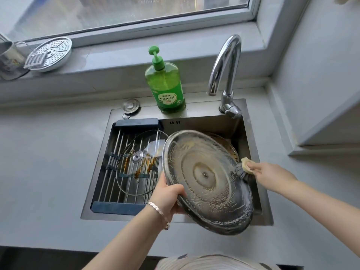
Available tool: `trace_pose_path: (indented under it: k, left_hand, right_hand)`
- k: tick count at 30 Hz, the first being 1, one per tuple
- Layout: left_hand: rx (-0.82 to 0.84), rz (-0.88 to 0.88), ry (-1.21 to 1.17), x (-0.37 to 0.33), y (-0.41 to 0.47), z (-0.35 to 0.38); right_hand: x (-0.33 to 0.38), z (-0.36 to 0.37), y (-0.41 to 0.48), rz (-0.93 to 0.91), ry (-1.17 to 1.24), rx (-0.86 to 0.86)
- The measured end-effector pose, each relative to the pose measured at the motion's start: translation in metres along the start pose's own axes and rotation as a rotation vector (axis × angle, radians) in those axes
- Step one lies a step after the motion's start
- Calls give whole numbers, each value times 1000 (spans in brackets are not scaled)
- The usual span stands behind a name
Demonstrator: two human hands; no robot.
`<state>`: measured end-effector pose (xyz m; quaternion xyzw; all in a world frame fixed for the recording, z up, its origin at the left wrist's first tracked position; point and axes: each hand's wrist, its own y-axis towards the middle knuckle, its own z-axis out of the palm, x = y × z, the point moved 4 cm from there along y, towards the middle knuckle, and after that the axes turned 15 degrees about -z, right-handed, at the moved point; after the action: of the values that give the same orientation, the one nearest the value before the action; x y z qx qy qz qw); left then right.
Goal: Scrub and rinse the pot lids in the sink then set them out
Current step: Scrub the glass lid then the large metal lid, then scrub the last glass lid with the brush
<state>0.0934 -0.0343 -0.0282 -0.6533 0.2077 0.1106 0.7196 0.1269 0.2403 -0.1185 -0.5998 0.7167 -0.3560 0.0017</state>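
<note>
A large metal pot lid (206,180), underside up and covered in suds, is tilted over the steel sink (196,119). My left hand (168,193) grips its left rim. My right hand (266,175) holds a dish brush (245,167) with a pale handle; its dark bristles touch the lid's right edge. A glass lid (136,164) with a metal knob lies flat on the drying rack (120,152) across the sink's left half. Behind the big lid, another lid (231,148) shows partly in the basin.
A green dish soap bottle (165,82) stands on the sink's back ledge beside the chrome faucet (228,75). A metal steamer plate (49,54) and a cup (9,59) rest on the windowsill at the left. Grey counter surrounds the sink.
</note>
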Motion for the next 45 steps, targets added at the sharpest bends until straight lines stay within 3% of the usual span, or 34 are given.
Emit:
trace_pose_path:
  k: [7, 17, 33, 36, 39, 41, 45]
  left_hand:
    - [-49, -224, -244, 8, 61, 5]
    - [104, -364, -507, 30, 103, 32]
    - [-118, -276, -488, 16, 172, 5]
    - [-146, -394, -296, 17, 164, 6]
    - [-196, -466, 155, 1, 128, 4]
    - [-197, -323, 482, -27, 111, 1]
    - [-222, 271, 832, -118, 78, -1]
  right_hand:
    - [20, -13, -5, -43, 218, -182]
    - [54, -46, -1, -139, 169, -297]
    - [70, -29, 18, -70, 202, -220]
    - [76, -26, 22, -69, 214, -201]
    - [85, -25, 26, -72, 255, -189]
    - [93, -30, 31, -76, 322, -203]
    - [118, -44, 51, -97, 608, -263]
